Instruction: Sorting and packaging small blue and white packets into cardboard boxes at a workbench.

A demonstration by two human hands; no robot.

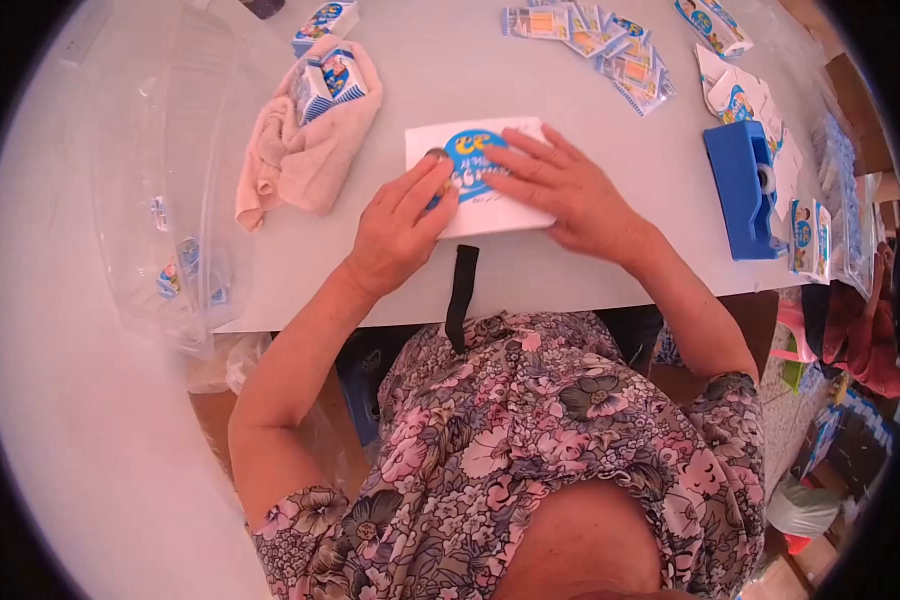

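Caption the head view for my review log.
Both hands, left hand and right hand, press a white card flat on the table.

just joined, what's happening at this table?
A person seated at a white table presses both hands flat on a white card with a round blue print. The left hand covers its left edge, the right hand its right side. A pink cloth with small printed boxes lies to the left, a blue tape dispenser to the right, and loose printed packets at the far edge.
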